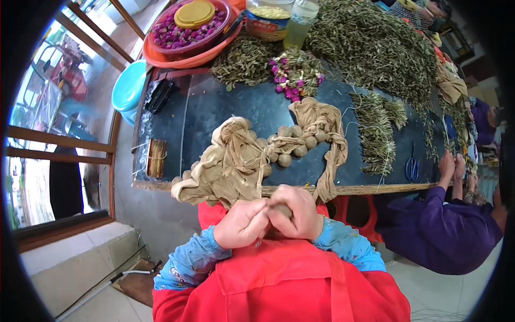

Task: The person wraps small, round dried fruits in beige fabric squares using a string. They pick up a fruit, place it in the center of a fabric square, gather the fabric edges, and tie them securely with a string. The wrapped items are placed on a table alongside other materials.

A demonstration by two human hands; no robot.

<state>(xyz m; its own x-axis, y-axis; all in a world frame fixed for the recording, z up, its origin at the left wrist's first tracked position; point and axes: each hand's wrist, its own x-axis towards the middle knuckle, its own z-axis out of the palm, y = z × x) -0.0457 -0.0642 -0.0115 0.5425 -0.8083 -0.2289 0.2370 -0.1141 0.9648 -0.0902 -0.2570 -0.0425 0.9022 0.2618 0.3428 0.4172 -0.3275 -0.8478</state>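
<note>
My left hand (pixel 240 224) and my right hand (pixel 295 213) are closed and close together in front of my red apron, below the table's front edge. My right fingers curl round a small grayish-brown lump (pixel 281 211); my left fingertips meet beside it, and what they hold is hidden. Just beyond my hands lie bunched tan cloths (pixel 230 155) with several brown balls (pixel 284 159) among and along them. A bundle of short sticks (pixel 156 158) lies to their left, bunches of dried stems (pixel 370 134) and blue scissors (pixel 412 167) to their right.
The dark table (pixel 209 99) bears dried leaf heaps (pixel 370 48), a flower bunch (pixel 296 73), basins of purple buds (pixel 177 37), tubs (pixel 268 19) and a black case (pixel 158 95). Blue stools (pixel 126 94) stand left. A co-worker in purple (pixel 440 231) works at my right.
</note>
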